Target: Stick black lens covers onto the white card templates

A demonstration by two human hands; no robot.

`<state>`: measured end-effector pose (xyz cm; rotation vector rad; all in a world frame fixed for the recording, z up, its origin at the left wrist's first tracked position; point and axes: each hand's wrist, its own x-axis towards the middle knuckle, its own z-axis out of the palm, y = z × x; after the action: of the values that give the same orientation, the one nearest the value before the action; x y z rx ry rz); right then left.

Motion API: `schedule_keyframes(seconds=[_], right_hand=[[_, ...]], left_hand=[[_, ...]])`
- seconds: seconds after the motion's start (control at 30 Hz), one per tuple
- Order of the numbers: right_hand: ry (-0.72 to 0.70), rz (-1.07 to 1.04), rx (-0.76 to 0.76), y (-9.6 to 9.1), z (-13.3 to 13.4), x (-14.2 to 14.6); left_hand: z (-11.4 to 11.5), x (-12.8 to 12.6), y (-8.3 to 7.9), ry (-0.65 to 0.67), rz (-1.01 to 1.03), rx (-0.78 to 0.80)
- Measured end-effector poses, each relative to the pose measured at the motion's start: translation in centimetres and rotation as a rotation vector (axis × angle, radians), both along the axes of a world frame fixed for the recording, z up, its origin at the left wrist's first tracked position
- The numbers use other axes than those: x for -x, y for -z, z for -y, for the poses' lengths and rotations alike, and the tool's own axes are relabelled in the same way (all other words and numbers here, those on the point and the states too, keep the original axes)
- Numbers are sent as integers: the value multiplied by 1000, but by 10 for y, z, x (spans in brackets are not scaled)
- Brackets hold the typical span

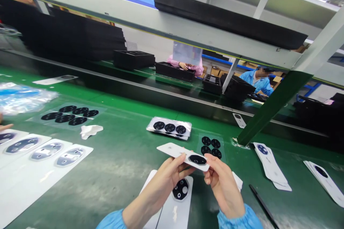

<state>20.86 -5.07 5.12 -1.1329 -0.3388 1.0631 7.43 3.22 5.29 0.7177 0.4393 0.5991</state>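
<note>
Holding a White Card Between Two Hands

The left hand (172, 173) is gripping the white card (176, 151) along its near edge, the thumb pressing from above and the fingers supporting from below. The right hand (221, 177) is pinching the end beside the black disc (197, 160), thumb and fingers closing on the margin. The card is tilting between them, apparently hanging above the green table (120, 161).

Beneath the left hand, another card (183, 205) with a dark disc is lying partly hidden. Just beyond the grip, a clear sheet (211, 147) is carrying four black discs; farther ahead and to the left, a stack of wrapped cards (170, 128) is resting. To the right of the grip, a black pen (262, 204) is lying near a loose pile of white cards (274, 170).

Handling: judging by its thin profile, the held piece is probably weighing little and keeping its shape, while bending under a hard squeeze. Its smooth face is likely offering little friction, and the disc is probably taking smudges or scratches readily. Edges and plain margins are giving the safest hold; fingertips should be avoiding the dark face.
</note>
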Motion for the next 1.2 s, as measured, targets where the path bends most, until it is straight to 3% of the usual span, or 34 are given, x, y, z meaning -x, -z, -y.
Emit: schedule_keyframes(seconds=[0.47, 1.2], right_hand=[[72, -117, -4, -5, -1, 7], [32, -85, 4, 1, -1, 9]], left_hand=[[-2, -2, 5, -49, 3, 61], [2, 0, 5, -144, 10, 107]])
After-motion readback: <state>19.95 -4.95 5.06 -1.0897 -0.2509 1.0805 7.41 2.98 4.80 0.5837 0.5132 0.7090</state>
